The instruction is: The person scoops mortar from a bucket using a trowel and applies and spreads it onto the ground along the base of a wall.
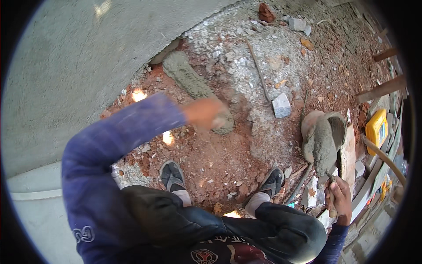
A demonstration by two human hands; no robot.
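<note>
My right hand (339, 199) is closed round the wooden handle of a trowel (332, 212). A long heap of wet grey mortar (324, 147) covers the trowel's blade. Behind the blade, partly covered by it, is a rounded, mortar-smeared container (337, 125). My left hand (204, 113) reaches across the middle, smeared by motion, so its fingers cannot be read. It is over the near part of a long strip of wet grey mortar (187, 77), which lies on the reddish ground; whether it touches the strip is unclear.
A grey plastered wall (88, 79) rises at the left. Around my shoes (172, 175) is red, stony soil. A pale stone block (281, 105) and a thin stick (259, 70) lie ahead. A yellow jerrycan (376, 130) and wooden boards (348, 158) are at the right.
</note>
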